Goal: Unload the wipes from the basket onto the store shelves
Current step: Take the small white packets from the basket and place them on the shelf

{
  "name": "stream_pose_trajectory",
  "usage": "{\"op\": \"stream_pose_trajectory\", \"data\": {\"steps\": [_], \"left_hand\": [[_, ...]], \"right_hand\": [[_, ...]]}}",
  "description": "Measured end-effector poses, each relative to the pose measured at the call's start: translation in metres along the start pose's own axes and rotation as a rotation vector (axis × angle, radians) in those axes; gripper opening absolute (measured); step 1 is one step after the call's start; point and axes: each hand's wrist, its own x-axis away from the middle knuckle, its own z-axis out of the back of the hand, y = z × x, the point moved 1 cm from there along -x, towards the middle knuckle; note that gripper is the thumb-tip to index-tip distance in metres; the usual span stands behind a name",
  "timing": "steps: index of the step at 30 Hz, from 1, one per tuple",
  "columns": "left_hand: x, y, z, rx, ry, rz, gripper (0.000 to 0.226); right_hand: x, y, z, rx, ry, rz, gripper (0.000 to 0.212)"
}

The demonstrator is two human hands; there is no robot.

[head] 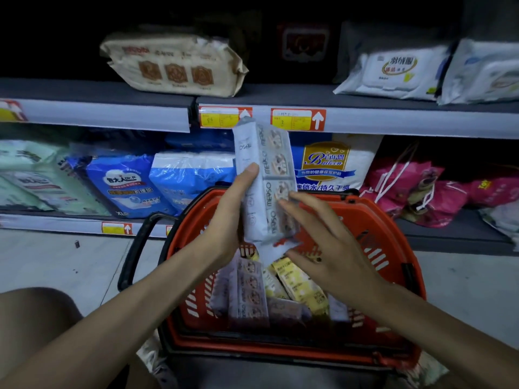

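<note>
My left hand (227,217) grips a long grey multipack of wipes (264,175), held upright above the red basket (387,248). Its top end reaches the upper shelf's price strip. Just right of the pack, my right hand (323,242) has its fingers spread, and the fingertips touch the pack's lower right side. Inside the basket lie several more wipe packs, grey ones (247,293) on the left and yellow ones (300,284) on the right. The basket stands on the floor in front of the shelves.
The upper shelf (295,94) holds a beige pack (174,66) on the left and white wipe packs (393,71) on the right. On the lower shelf sit blue bags (123,183), a white-and-gold bag (334,164) and pink bags (415,189). The basket's black handle (134,248) hangs left.
</note>
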Motion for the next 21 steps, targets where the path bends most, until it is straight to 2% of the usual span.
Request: {"op": "stream_pose_trajectory", "data": {"steps": [3,6,8,11,13,14,18,21], "left_hand": [[0.003,0.016,-0.003,-0.210,0.070,-0.175,0.055],[0.009,0.033,-0.009,-0.186,0.097,-0.208,0.054],[0.013,0.045,-0.012,-0.161,0.084,-0.216,0.053],[0.023,0.070,-0.017,-0.224,0.086,-0.289,0.026],[0.031,0.087,-0.022,-0.336,0.036,-0.371,0.026],[0.035,0.095,-0.025,-0.383,-0.008,-0.405,0.031],[0.049,0.129,-0.032,-0.580,-0.240,-0.487,0.074],[0.053,0.157,-0.039,-0.713,-0.334,-0.544,0.085]], "right_hand": [[-0.014,-0.004,0.013,-0.137,0.078,-0.073,0.077],[-0.024,-0.013,0.022,-0.160,0.097,-0.057,0.079],[-0.031,-0.025,0.029,-0.239,0.113,-0.077,0.074],[-0.045,-0.044,0.044,-0.414,0.185,-0.158,0.072],[-0.053,-0.054,0.055,-0.495,0.220,-0.193,0.076],[-0.056,-0.059,0.060,-0.521,0.237,-0.201,0.076],[-0.073,-0.076,0.081,-0.568,0.262,-0.163,0.074],[-0.092,-0.086,0.098,-0.631,0.296,-0.134,0.074]]}}
